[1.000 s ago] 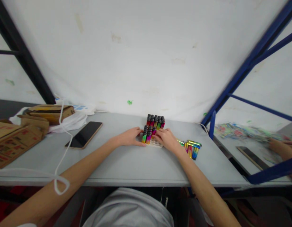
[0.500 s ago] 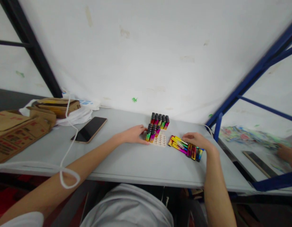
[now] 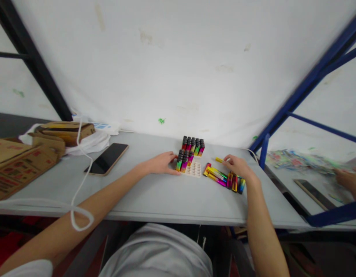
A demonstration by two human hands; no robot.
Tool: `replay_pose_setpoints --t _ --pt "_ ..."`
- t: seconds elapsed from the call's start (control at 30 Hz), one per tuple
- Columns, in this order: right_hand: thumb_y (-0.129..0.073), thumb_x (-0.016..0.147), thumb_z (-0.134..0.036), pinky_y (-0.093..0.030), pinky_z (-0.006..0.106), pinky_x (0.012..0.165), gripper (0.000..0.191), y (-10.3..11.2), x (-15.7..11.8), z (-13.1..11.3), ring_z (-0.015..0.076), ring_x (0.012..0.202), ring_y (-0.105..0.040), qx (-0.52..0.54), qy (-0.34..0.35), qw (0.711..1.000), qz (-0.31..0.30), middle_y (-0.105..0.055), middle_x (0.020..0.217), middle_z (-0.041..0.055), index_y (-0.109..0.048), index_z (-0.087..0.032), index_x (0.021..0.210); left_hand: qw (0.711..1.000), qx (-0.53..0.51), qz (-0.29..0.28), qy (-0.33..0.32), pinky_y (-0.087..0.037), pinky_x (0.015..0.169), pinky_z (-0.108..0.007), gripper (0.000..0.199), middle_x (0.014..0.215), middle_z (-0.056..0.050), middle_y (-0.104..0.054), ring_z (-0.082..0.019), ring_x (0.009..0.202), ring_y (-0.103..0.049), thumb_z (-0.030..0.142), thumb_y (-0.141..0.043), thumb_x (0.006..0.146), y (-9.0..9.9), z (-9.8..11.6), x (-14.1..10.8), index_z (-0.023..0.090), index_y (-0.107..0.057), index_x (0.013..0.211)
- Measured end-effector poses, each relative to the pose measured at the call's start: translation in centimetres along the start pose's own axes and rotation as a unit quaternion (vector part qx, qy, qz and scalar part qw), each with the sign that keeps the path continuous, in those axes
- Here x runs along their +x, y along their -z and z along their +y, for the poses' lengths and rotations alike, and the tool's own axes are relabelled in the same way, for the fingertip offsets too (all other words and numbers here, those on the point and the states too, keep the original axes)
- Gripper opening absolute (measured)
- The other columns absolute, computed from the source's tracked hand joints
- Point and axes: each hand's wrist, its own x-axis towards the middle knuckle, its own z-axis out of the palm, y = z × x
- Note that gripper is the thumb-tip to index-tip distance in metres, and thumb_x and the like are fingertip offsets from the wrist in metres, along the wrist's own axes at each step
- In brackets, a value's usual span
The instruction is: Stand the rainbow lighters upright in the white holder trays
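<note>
Multicoloured lighters (image 3: 184,163) with black tops stand upright in the left part of a white tray (image 3: 196,169) with rows of holes. My left hand (image 3: 163,163) grips the tray's left end, thumb at the near corner and fingers behind. Between the fingertips of my right hand (image 3: 235,165) is a yellow lighter (image 3: 219,160), tilted and pointing left, just above the table. Below that hand lies a loose pile of shiny lighters (image 3: 216,177), with several more side by side at its right end. The right hand's wrist hides part of them.
Behind the tray stands a block of upright lighters (image 3: 193,146). On the left are a phone (image 3: 107,159), a white cable (image 3: 89,154) and cardboard boxes (image 3: 27,161). A blue frame (image 3: 299,92) borders the right, where another person's hand (image 3: 349,181) is near another phone (image 3: 313,194).
My right hand has lifted a yellow lighter from the pile and moved slightly up with it. My left hand stays at the tray. The view has shifted slightly.
</note>
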Motion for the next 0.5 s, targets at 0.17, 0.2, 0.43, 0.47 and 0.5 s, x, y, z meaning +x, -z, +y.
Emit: replay_pose_setpoints --t 0.17,0.2,0.43,0.47,0.5 --pt "-0.062 0.094 -0.054 -0.048 0.033 0.068 0.036 -0.1 0.1 -1.4 0.0236 0.068 -0.068 0.040 0.010 0.992 0.122 -0.076 0.074 0.0060 -0.073 -0.021 0.102 1.000 -0.001 -0.001 0.002 -0.050 0.084 -0.035 0.064 0.102 -0.008 -0.064 -0.028 0.093 -0.063 0.077 -0.071 0.078 0.0 0.0 0.0 0.020 -0.069 0.106" --pt "-0.061 0.093 -0.058 -0.048 0.034 0.069 0.041 -0.3 0.2 -1.9 0.0239 0.069 -0.068 0.054 0.021 0.987 0.148 -0.076 0.075 0.0070 -0.074 -0.020 0.101 1.000 -0.001 -0.001 0.001 -0.050 0.083 -0.035 0.064 0.102 -0.008 -0.064 -0.028 0.093 -0.063 0.077 -0.071 0.079 0.0 0.0 0.0 0.020 -0.069 0.106" --pt "-0.058 0.086 -0.080 -0.052 0.036 0.073 0.061 -2.8 1.4 -4.6 0.0219 0.072 -0.063 0.216 0.020 0.943 0.252 -0.069 0.077 0.0062 -0.066 -0.020 0.082 1.000 0.001 -0.001 0.001 -0.050 0.082 -0.035 0.063 0.100 -0.008 -0.063 -0.027 0.091 -0.062 0.078 -0.071 0.078 0.1 0.0 0.0 0.019 -0.068 0.102" --pt "-0.055 0.086 -0.083 -0.054 0.035 0.073 0.062 -3.1 1.5 -4.9 0.0215 0.073 -0.063 0.254 0.014 0.933 0.256 -0.068 0.078 0.0055 -0.063 -0.021 0.081 1.000 0.003 -0.003 0.003 -0.050 0.081 -0.035 0.063 0.100 -0.008 -0.062 -0.027 0.091 -0.062 0.078 -0.071 0.078 0.1 0.0 0.0 0.019 -0.068 0.102" --pt "-0.053 0.087 -0.085 -0.055 0.035 0.073 0.063 -3.4 1.6 -5.2 0.0212 0.075 -0.064 0.296 0.009 0.921 0.253 -0.068 0.079 0.0048 -0.060 -0.022 0.083 1.000 0.005 -0.005 0.004 -0.050 0.081 -0.035 0.063 0.099 -0.008 -0.062 -0.027 0.091 -0.062 0.078 -0.071 0.078 0.1 0.0 0.0 0.019 -0.068 0.102"
